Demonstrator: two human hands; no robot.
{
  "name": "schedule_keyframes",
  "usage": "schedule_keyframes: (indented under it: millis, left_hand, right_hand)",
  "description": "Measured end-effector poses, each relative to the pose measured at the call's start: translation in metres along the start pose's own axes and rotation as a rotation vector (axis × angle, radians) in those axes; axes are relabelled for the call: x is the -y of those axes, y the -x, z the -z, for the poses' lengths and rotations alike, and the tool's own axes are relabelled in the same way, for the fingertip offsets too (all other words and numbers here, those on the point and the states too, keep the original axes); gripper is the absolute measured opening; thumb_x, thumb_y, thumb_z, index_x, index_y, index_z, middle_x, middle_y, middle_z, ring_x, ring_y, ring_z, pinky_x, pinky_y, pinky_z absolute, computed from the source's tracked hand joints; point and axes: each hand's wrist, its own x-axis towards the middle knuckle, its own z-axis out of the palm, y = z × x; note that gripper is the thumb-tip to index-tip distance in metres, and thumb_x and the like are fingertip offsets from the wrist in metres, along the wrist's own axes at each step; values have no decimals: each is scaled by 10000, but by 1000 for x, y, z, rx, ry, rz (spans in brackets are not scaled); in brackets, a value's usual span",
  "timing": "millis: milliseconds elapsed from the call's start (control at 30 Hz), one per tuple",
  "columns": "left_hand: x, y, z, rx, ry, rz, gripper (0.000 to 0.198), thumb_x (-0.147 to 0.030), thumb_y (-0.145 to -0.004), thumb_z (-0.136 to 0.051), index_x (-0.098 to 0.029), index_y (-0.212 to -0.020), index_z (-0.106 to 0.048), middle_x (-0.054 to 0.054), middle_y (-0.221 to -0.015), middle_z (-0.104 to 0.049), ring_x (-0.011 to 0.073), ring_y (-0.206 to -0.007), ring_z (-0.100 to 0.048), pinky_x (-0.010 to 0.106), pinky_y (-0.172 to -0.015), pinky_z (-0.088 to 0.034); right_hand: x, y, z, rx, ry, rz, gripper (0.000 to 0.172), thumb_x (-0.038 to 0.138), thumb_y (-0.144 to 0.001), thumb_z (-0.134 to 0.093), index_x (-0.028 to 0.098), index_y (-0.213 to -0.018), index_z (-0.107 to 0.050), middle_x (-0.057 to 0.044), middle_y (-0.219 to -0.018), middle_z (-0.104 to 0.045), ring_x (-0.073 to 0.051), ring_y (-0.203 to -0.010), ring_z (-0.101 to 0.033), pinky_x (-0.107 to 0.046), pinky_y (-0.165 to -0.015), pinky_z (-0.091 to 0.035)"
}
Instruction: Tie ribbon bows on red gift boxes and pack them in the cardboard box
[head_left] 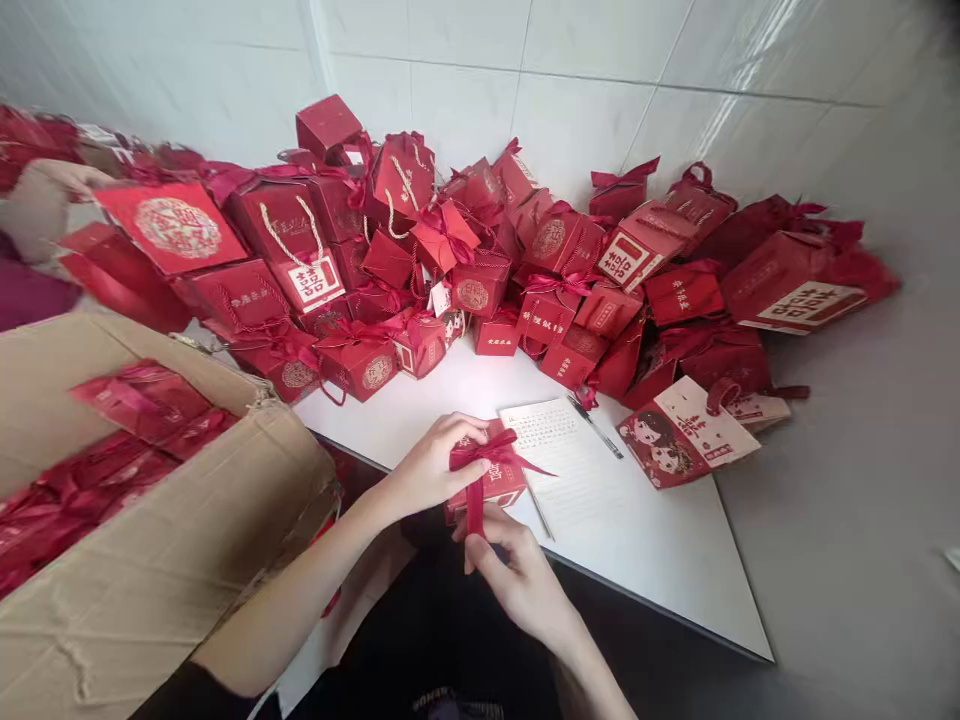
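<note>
A small red gift box (504,490) with a dark red ribbon bow (491,455) on top is at the table's front edge, between my hands. My left hand (439,465) is closed on the box's left side and top, its thumb pressing by the bow's knot. Below it, my right hand (510,565) pinches a hanging ribbon tail (475,510) between thumb and fingers. An open notebook (562,480) with handwriting lies just right of the box. One pen (596,428) rests at its upper right, another pen (540,512) along its left edge.
Red gift boxes (555,315) are heaped along the wall at the back of the white table (660,545). A cardboard carton (225,530) at left holds more ribboned red boxes (142,400). At far left, another person's hand (71,178) reaches among boxes.
</note>
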Motion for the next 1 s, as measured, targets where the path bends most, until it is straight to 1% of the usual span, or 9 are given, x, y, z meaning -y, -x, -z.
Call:
schedule_keyframes:
  millis: [100, 233, 467, 733, 867, 900, 933, 967, 1000]
  left_hand:
    - [-3, -3, 5, 31, 22, 12, 51, -194, -800, -565, -188, -837, -530, 73, -1119, -587, 200, -1112, -524, 383, -966, -403]
    - [-4, -3, 7, 41, 50, 25, 38, -157, -785, -543, -189, -782, -522, 73, -1143, -585, 206, -1120, -525, 392, -973, -397]
    - [-1, -3, 2, -11, 91, 74, 83, -118, -739, -545, -179, -690, -518, 83, -1125, -594, 208, -1081, -550, 383, -949, -415]
    - [-3, -3, 1, -22, 101, 80, 84, -131, -738, -561, -176, -674, -530, 84, -1120, -607, 207, -1080, -554, 378, -948, -414]
    - [-3, -4, 3, -9, 101, 90, 83, -147, -738, -575, -176, -674, -531, 85, -1128, -606, 208, -1084, -552, 373, -951, -408]
    - [-3, -4, 4, -4, 98, 90, 83, -153, -739, -578, -177, -676, -530, 83, -1130, -605, 209, -1085, -551, 373, -953, -406]
    - [-2, -5, 4, 4, 95, 90, 83, -160, -741, -580, -179, -678, -530, 79, -1132, -604, 209, -1087, -550, 373, -957, -403]
    - [-2, -5, 5, 13, 92, 89, 81, -167, -744, -581, -180, -683, -530, 75, -1136, -602, 208, -1090, -548, 373, -961, -399]
    - [-2, -5, 5, 23, 89, 89, 80, -173, -748, -581, -182, -687, -531, 71, -1142, -600, 207, -1095, -545, 372, -965, -396]
  right_hand:
    - [-4, 1, 3, 21, -65, 10, 330, 239, -905, -447, 178, -589, -516, -26, -928, -595, -157, -923, -545, -265, -834, -384]
    - [-5, 1, 3, 37, -110, 20, 335, 281, -912, -452, 184, -609, -558, -28, -937, -594, -163, -934, -547, -269, -842, -390]
    - [2, 1, 0, 52, 16, 27, 293, 284, -927, -438, 194, -697, -597, -24, -969, -554, -150, -939, -536, -257, -850, -392]
    - [2, 0, -5, 100, 84, 47, 330, 330, -937, -413, 192, -711, -610, -29, -915, -539, -146, -885, -534, -265, -822, -410]
    - [6, 2, 8, 171, 105, 73, 329, 362, -920, -431, 196, -713, -625, -30, -860, -561, -149, -796, -547, -273, -745, -425]
    - [7, 2, 17, 158, 88, 88, 365, 394, -918, -419, 194, -685, -619, -27, -806, -560, -145, -733, -543, -273, -699, -426]
    - [7, 1, 28, 93, 70, 96, 411, 430, -917, -398, 193, -650, -601, -20, -742, -548, -140, -668, -529, -272, -653, -418]
    - [6, -2, 39, -32, 58, 91, 456, 469, -915, -366, 194, -619, -576, -14, -686, -526, -136, -611, -503, -273, -610, -405]
    - [5, -5, 51, -235, 71, 67, 486, 497, -915, -329, 197, -596, -541, -6, -639, -497, -138, -583, -479, -276, -590, -390]
